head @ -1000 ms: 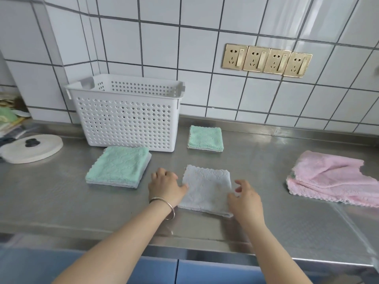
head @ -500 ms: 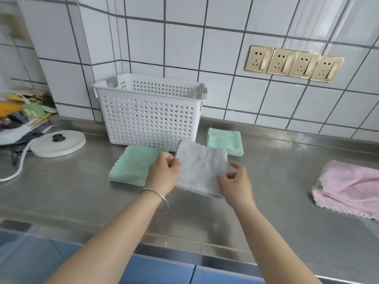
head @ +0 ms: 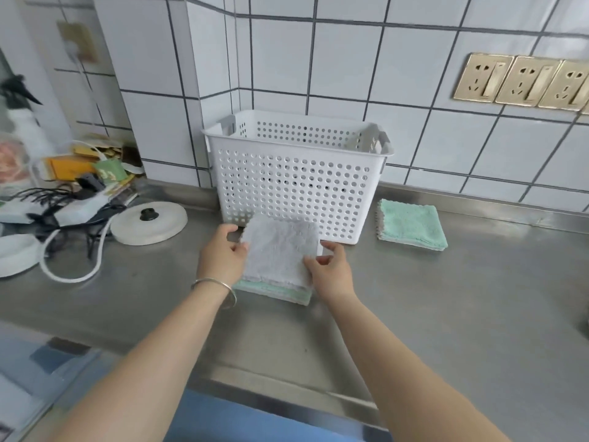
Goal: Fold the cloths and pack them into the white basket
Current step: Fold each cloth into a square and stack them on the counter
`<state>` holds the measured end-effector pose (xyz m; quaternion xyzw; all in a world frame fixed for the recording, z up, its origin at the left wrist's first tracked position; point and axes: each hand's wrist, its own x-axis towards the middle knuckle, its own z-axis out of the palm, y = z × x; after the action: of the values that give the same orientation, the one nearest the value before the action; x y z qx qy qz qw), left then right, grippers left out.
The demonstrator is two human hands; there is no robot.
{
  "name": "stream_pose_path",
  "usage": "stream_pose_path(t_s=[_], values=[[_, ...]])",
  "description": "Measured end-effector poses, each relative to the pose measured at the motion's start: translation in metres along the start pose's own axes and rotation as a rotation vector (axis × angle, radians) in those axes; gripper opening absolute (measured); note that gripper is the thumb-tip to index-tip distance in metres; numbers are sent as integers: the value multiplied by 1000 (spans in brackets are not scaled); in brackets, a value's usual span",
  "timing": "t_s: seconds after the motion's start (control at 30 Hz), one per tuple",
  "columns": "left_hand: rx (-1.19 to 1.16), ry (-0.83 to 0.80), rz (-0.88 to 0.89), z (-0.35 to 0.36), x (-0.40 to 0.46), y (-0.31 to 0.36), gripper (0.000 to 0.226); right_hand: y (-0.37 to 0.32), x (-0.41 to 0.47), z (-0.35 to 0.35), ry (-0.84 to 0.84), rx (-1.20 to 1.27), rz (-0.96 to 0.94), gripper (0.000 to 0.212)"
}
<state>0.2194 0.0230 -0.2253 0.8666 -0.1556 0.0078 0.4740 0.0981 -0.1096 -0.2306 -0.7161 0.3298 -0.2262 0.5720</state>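
- Head view: a fluffy grey cloth, folded square, lies on a green cloth on the brushed steel counter, right in front of the white basket, a perforated plastic box.
- The left hand pinches the grey cloth's left edge; the right hand pinches its right edge.
- A smaller folded green cloth with a scalloped edge lies to the basket's right.
- A round white lid with a black knob lies to the left.
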Motion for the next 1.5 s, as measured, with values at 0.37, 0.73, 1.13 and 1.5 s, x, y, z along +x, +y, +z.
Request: stream_pose_path(t_s=[0.37,0.73,1.13,1.5], values=[[379,75,418,8,-2,-13,38,2,0,16,93,-891,-461,54],[744,-532,258,1,15,-17,65,6,18,33,-286,-934,-331,60],[134,-415,693,125,-33,118,14,65,-20,-238,437,-833,-291,39],[208,-637,1225,336,-182,257,39,144,-31,-431,811,-1045,-62,33]])
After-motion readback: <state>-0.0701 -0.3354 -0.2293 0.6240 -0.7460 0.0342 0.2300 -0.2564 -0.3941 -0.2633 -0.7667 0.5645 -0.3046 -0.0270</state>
